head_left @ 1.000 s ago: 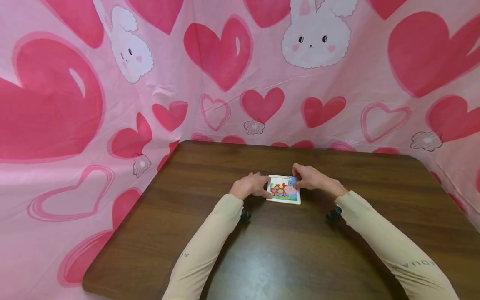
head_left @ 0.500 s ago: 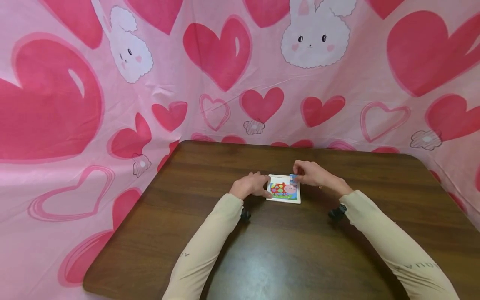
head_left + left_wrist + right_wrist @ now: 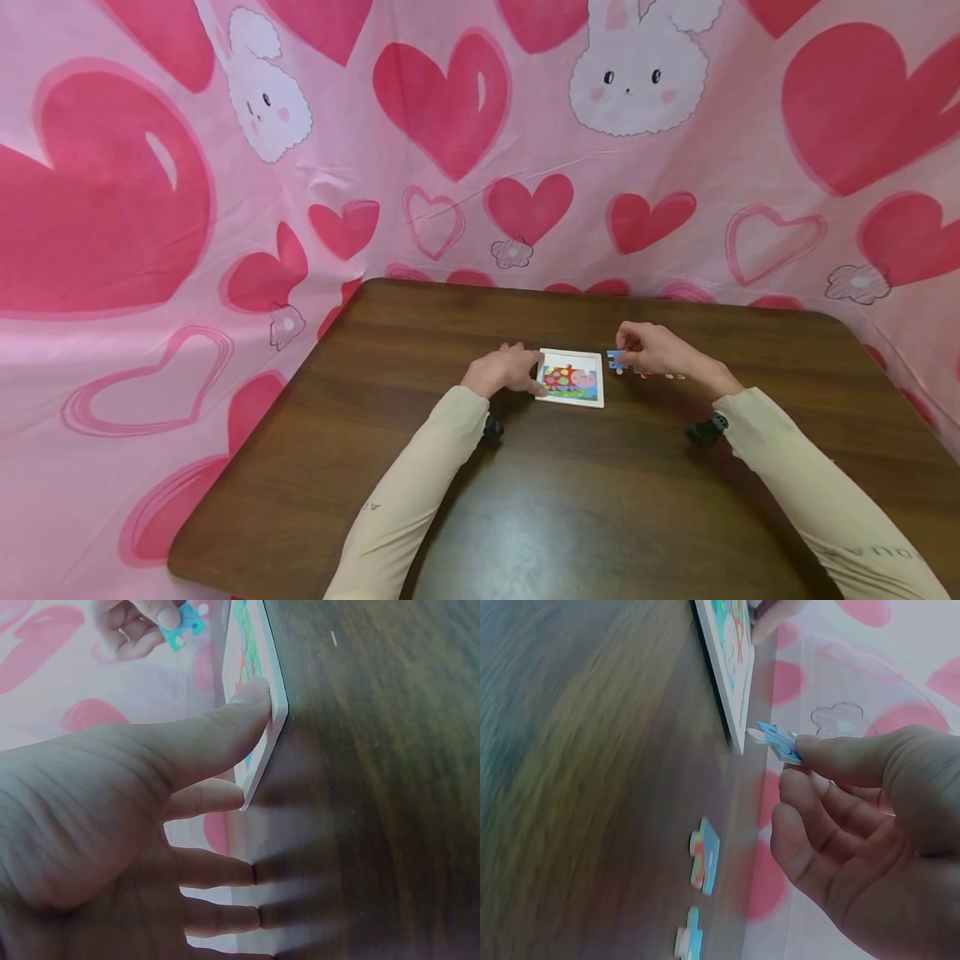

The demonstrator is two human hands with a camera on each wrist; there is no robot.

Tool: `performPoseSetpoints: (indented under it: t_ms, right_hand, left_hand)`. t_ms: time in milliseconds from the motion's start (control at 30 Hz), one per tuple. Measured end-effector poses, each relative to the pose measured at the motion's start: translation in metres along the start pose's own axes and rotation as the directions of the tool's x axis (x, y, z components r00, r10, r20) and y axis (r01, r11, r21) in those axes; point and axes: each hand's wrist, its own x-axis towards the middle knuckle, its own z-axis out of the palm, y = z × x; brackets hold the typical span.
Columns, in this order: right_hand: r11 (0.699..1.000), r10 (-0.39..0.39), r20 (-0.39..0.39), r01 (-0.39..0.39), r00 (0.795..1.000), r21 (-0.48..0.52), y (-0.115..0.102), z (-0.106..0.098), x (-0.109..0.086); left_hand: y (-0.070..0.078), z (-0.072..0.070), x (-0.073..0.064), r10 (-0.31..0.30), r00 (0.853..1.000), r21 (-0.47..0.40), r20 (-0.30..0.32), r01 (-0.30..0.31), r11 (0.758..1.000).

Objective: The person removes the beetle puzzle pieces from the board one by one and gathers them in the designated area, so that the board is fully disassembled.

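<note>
A white-framed jigsaw puzzle board [image 3: 570,403] lies flat on the table, with a red spotted, pink-faced creature pictured in its lower part and bare white along its top. My left hand [image 3: 504,371] rests at the board's left side. In the left wrist view its thumb [image 3: 225,727] lies on the board's edge, the index fingertip touches the corner and the other fingers stretch down to the tabletop. Just right of the board, my right hand [image 3: 660,350] pinches a blue puzzle piece [image 3: 778,742] between thumb and fingers, above the table.
Loose puzzle pieces lie on the wooden table [image 3: 570,483] to the right of the board, partly under my right hand; the right wrist view shows one piece [image 3: 706,856] and another piece [image 3: 690,937]. A pink heart-patterned cloth [image 3: 450,100] hangs behind the table.
My right hand has lifted the blue piece from the board's upper right corner and moved right with it, off the board. My left hand has stayed in place.
</note>
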Motion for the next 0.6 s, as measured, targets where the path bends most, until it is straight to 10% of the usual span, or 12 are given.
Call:
performPoseSetpoints:
  t_ms: [600]
  right_hand:
    - [0.995,0.071,0.027,-0.072,0.997,0.064,0.021,-0.015,-0.019]
  left_hand:
    - [-0.001,0.001,0.002,-0.022,1.000,-0.014,0.012,0.022,1.000]
